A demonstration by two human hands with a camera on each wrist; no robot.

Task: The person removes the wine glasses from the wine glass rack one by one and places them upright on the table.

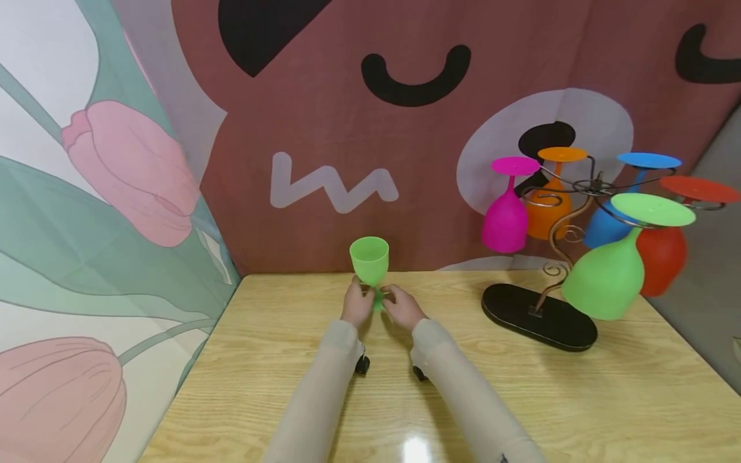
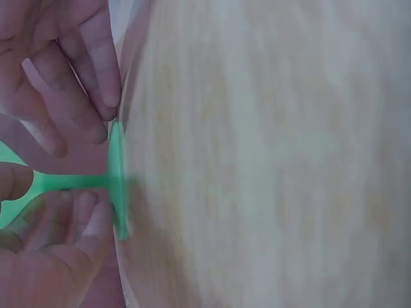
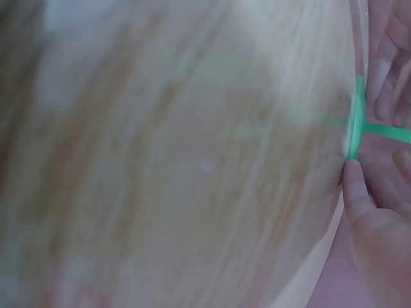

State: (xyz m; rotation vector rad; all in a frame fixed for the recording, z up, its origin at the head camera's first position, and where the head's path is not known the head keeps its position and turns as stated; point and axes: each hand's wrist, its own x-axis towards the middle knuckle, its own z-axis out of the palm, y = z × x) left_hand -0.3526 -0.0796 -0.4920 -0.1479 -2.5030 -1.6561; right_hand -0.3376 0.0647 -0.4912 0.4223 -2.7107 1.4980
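A green plastic goblet (image 1: 369,260) stands upright near the far edge of the table, bowl upward. My left hand (image 1: 357,302) holds it around the stem from the left; in the left wrist view its thumb crosses the goblet just under the bowl, and its other fingers lie behind the stem. On the opposite side is my right hand (image 1: 402,306), fingers loosely bent. The right wrist view has a fingertip of that hand at the edge of the goblet's foot (image 3: 356,122).
To the right, a metal rack (image 1: 556,238) on a black oval base (image 1: 538,316) carries several upside-down goblets: magenta (image 1: 505,225), orange (image 1: 547,215), blue (image 1: 604,225), red (image 1: 662,257) and green (image 1: 604,276). A patterned cloth (image 1: 324,96) hangs behind the wooden table (image 1: 266,334).
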